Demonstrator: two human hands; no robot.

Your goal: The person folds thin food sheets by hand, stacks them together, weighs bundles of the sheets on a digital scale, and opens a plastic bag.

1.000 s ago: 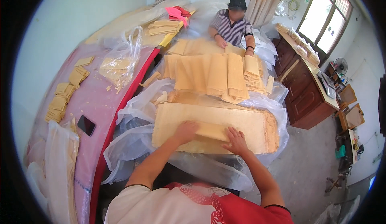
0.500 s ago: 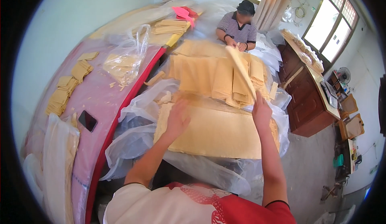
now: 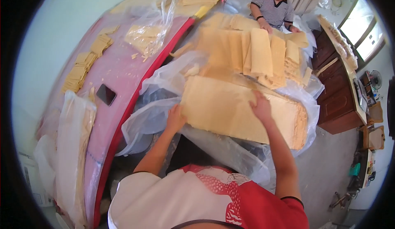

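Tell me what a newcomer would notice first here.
Probably the stack of tan sheets in the middle, left hand at its near left corner, right hand over it. Then the red-edged pink table at left, bearing a black phone, and the co-worker in stripes beyond the stack.

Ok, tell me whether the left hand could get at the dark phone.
Probably yes: the phone lies uncovered to the left, and only loose plastic and the red table edge seem to lie between it and the left hand at the tan sheets.

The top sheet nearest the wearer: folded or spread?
Spread: the top sheet shows one broad, flat face, left hand at its left edge, right hand near its far edge.
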